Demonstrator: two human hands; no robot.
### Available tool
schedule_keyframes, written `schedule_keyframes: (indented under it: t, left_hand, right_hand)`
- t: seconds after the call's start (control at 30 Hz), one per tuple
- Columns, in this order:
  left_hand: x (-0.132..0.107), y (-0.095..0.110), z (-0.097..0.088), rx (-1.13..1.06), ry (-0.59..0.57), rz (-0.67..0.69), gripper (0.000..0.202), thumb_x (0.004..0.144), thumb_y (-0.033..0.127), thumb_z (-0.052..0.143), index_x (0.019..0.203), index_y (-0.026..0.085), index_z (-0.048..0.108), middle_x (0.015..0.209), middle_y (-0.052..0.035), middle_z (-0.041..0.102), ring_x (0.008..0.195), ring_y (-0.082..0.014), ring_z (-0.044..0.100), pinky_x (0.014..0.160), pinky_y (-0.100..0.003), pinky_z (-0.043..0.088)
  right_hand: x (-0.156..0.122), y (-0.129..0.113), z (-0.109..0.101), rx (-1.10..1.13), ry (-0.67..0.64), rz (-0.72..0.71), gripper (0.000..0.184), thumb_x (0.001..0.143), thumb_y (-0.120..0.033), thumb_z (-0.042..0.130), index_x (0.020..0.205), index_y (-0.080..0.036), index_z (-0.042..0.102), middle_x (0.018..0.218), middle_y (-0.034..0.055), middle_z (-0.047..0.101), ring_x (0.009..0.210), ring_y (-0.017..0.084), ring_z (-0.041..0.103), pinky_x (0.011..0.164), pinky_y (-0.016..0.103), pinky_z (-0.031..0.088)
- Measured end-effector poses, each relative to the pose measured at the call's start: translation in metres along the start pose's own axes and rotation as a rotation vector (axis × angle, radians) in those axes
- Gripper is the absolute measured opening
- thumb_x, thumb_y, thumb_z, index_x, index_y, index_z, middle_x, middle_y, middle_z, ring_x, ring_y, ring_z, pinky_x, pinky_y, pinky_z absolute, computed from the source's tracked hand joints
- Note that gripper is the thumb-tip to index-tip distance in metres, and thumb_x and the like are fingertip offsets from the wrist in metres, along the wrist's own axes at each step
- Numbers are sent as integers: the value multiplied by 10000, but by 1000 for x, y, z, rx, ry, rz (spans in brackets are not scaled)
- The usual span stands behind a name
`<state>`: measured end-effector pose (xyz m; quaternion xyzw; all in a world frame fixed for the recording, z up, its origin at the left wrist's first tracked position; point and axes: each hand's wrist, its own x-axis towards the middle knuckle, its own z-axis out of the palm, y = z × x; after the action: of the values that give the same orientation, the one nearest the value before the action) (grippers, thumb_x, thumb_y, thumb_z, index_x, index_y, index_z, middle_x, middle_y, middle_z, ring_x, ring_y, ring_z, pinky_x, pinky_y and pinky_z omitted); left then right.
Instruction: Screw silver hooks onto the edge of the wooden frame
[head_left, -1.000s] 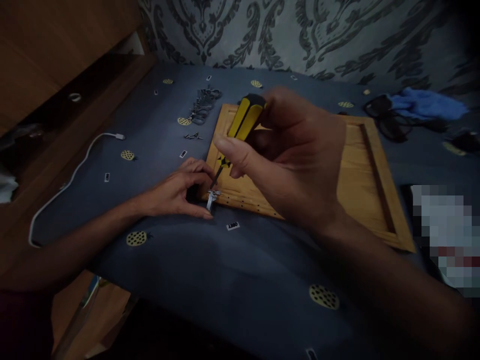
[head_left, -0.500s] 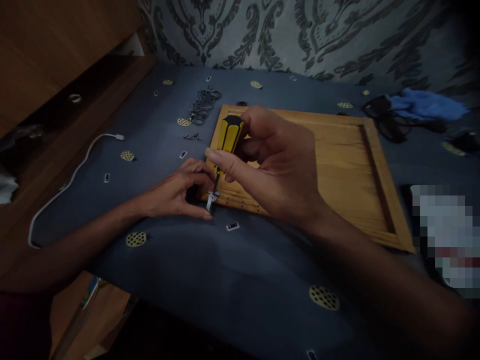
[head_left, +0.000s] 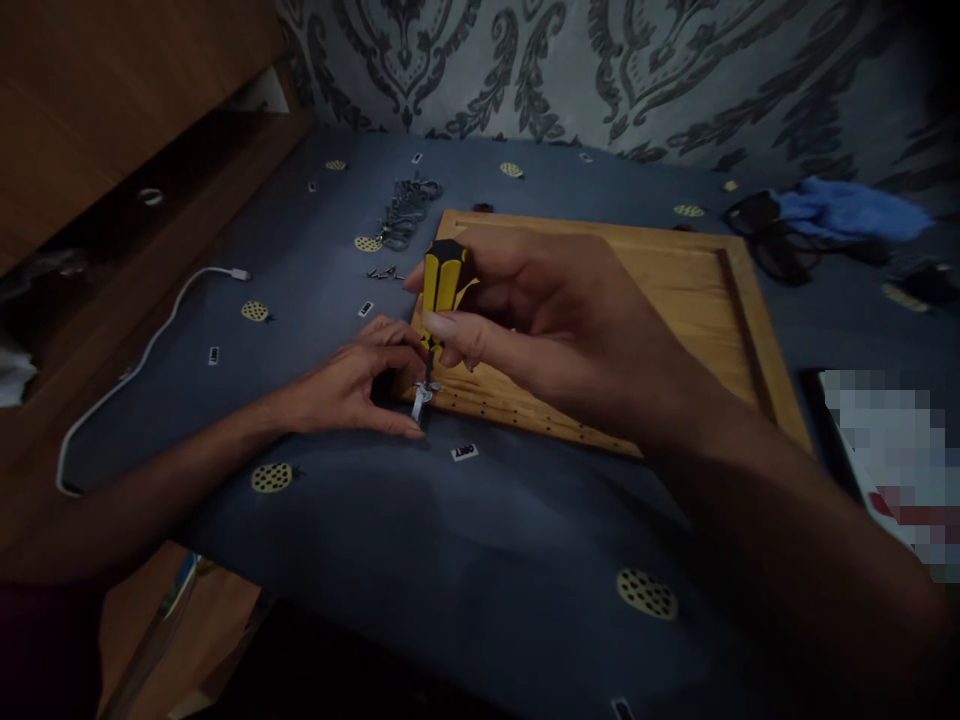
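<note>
R hand (head_left: 555, 320) has the yellow/blk screwdriver (head_left: 442, 280) pinched b/w thumb & fingers, over the near L part of the wooden panel (head_left: 720, 330); handle tilts a bit, shaft pointing down to a small metal piece (head_left: 421, 402) at the panel's near L corner. Tip looks to be at the piece, but can't tell if it's seated in a screw. L hand (head_left: 349, 380) is just L of that corner, thumb & index parted in a C: thumb tip by the near end of the piece, fingers by its far end; can't tell if they're actually gripping it. Panel lies flat w/ raised rim, row of small dark holes along near edge, R of the piece. Far L of panel, on the blue pineapple-print tablecloth (head_left: 480, 560): a pile of metal clips (head_left: 405, 215), approx. hook-shaped, &, nearer, a few loose screws (head_left: 385, 273). White cable (head_left: 150, 345) curves along the L side, next to the wooden cabinet (head_left: 135, 100). Far R: dark sunglasses (head_left: 780, 255) touching a blue cloth (head_left: 855, 208). Near R: a whitish item (head_left: 885, 430), pixelated, no detail. Patterned wall (head_left: 555, 70) at far side.
</note>
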<state>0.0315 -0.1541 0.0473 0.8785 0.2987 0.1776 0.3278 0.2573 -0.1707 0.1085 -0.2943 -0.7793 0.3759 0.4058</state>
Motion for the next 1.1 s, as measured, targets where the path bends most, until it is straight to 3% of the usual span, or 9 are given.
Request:
schedule_keyframes:
  t: [0.13,0.33,0.47,0.57,0.73,1.1]
  left_hand:
    - [0,-1,0,-3,10,-4,561,796,715,743,982,190,683,1098,-64,626,1103,-266,531,1021,-423,443]
    - [0,-1,0,-15,-5,-19,540,793,696,757,974,195,669,1146,-64,639,1138,-269,536,1066,-431,429]
    - [0,-3,1,-2,1,17,484,796,636,790,890,184,646,1199,-69,624,1163,-269,525,1061,-417,420]
    - [0,-4,1,7,-3,40,444,793,583,819,859,186,631,1195,-69,629,1168,-270,518,1060,-414,399]
    - [1,-2,0,-2,-14,42,462,808,603,799,834,186,602,1185,-62,634,1137,-253,529,1058,-405,391]
    - [0,-2,0,-3,2,49,475,816,634,780,930,190,652,1184,-63,629,1130,-252,527,1039,-395,418]
  right_hand:
    - [1,-1,-2,60,-65,45,217,945,-364,731,813,-233,620,810,-11,655,675,140,653,592,282,608]
    - [-5,10,17,-49,226,9,308,880,-448,796,807,-250,572,784,-13,628,703,156,626,556,275,552]
    - [-5,4,19,-27,370,-26,380,880,-498,786,793,-261,501,818,-24,622,628,133,575,536,294,508]
    - [-4,0,15,12,361,-17,433,859,-513,800,769,-267,455,826,-23,624,618,138,575,514,310,491]
    - [-4,9,17,-40,344,-26,385,826,-510,833,792,-261,541,727,-41,605,582,127,559,501,283,472]
    - [-5,19,20,-76,322,-56,364,822,-475,846,797,-251,561,787,-18,640,729,168,652,640,301,591]
